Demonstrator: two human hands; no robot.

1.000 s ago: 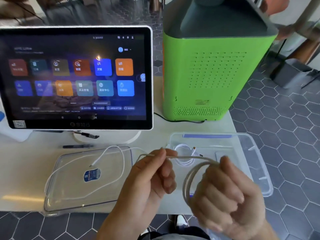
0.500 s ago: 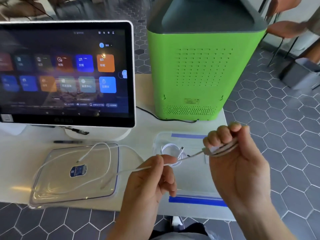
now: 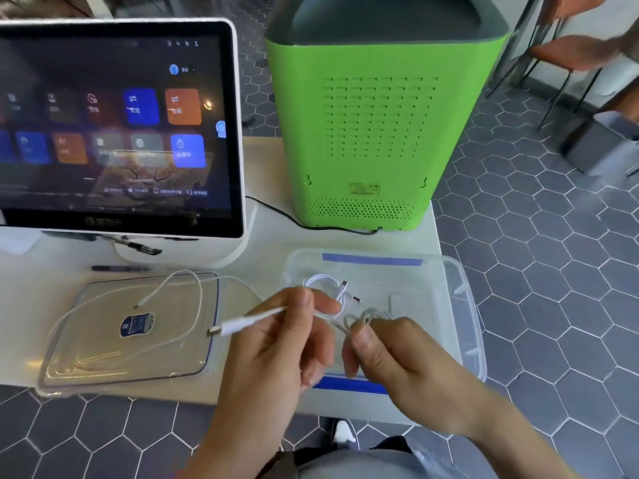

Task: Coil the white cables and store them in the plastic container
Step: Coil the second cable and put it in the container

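My right hand [image 3: 397, 354] pinches a small bundle of white cable loops [image 3: 363, 318] over the near part of the clear plastic container [image 3: 463, 305]. My left hand [image 3: 280, 344] grips the same cable near its free end, and the plug [image 3: 238, 326] sticks out to the left. A coiled white cable [image 3: 326, 283] lies inside the container. Another white cable [image 3: 166, 288] lies loose across the clear lid [image 3: 103, 357] on the left.
A touchscreen monitor [image 3: 114, 122] stands at the back left with a pen [image 3: 121, 268] before its base. A green box-shaped machine [image 3: 373, 133] stands behind the container, its black cord [image 3: 294, 221] on the white table [image 3: 34, 288]. Chairs stand at the far right.
My right hand came down from chest height toward the container with the loops. My left hand slid along the cable to its end, so the plug now pokes out left.
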